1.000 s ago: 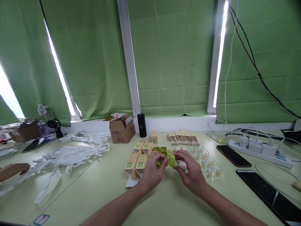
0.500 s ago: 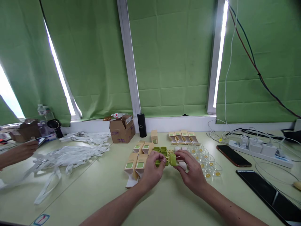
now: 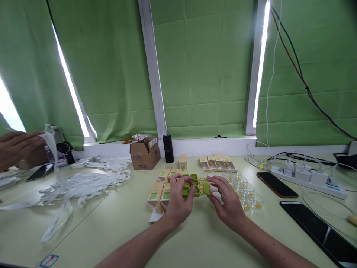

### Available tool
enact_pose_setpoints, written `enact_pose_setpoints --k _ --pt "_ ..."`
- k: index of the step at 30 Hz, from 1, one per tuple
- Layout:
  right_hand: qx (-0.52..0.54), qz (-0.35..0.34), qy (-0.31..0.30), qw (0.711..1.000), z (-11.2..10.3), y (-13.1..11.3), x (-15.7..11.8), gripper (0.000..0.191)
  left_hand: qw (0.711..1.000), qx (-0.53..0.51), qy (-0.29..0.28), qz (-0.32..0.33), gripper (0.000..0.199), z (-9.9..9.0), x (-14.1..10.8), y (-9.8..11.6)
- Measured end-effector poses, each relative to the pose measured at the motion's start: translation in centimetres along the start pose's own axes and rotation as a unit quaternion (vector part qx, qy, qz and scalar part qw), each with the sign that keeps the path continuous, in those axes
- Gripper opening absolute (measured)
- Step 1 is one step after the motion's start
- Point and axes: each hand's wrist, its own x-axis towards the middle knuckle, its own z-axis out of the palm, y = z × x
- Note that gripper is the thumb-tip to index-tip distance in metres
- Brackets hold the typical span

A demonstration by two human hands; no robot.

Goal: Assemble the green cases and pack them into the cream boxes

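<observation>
My right hand has its fingers closed on a small green plastic piece, with white rounded pieces beneath the fingers. My left hand hovers over a cluster of small green square cups, its thumb and forefinger curved and apart, with nothing visible between them. Part of the green cups is hidden by this hand. Pale yellow small pieces lie between the hands. Just right of my right hand stand several clear plastic domes with yellow centres. Folded kraft card boxes with green labels lie beside my left hand.
Further back are more card boxes, a black cylinder and a brown carton. Phones, a power strip and cables lie right. At left, another person's hand lifts a white ribbon over a ribbon pile.
My left hand has drawn back slightly left from the green piece, its fingertips parting. My right hand stays nearly still. The other person's hand has risen, now with a ribbon; a phone lies below.
</observation>
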Motion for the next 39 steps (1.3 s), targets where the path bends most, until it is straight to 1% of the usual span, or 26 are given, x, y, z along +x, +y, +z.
enact_pose_setpoints --k 3,5,6,10,14,18,25,33,39 --pt "-0.005 -0.009 -0.007 1.000 -0.14 -0.11 0.00 0.044 0.995 0.038 -0.025 0.091 0.037 -0.18 -0.28 0.58" --pt "-0.005 -0.023 -0.010 1.000 -0.18 -0.22 -0.03 0.047 0.989 0.050 -0.049 0.130 0.049 -0.18 -0.48 0.87" --pt "-0.005 -0.032 -0.013 0.999 -0.19 -0.27 -0.06 0.049 0.987 0.053 -0.060 0.138 0.052 -0.13 -0.57 0.94" --pt "-0.010 -0.076 -0.022 0.997 -0.12 -0.41 -0.19 0.055 0.986 0.053 -0.080 0.133 0.056 0.11 -0.72 0.66" --pt "-0.002 -0.108 -0.016 0.994 -0.12 -0.49 -0.21 0.047 0.988 0.043 -0.087 0.123 0.053 0.20 -0.57 0.23" --pt "-0.013 -0.128 -0.017 0.992 -0.21 -0.43 -0.17 0.041 0.988 0.034 -0.078 0.127 0.049 0.15 -0.41 0.25" --pt "-0.055 -0.148 -0.037 0.987 -0.27 -0.36 -0.09 0.044 0.987 0.040 -0.062 0.145 0.048 0.14 -0.47 0.37" --pt "-0.092 -0.172 -0.036 0.980 -0.36 -0.74 0.16 0.043 0.985 0.049 -0.055 0.155 0.050 0.15 -0.66 0.33" --pt "-0.092 -0.181 -0.040 0.978 -0.23 -0.97 0.43 0.041 0.984 0.055 -0.047 0.161 0.049 0.33 -0.79 0.12"
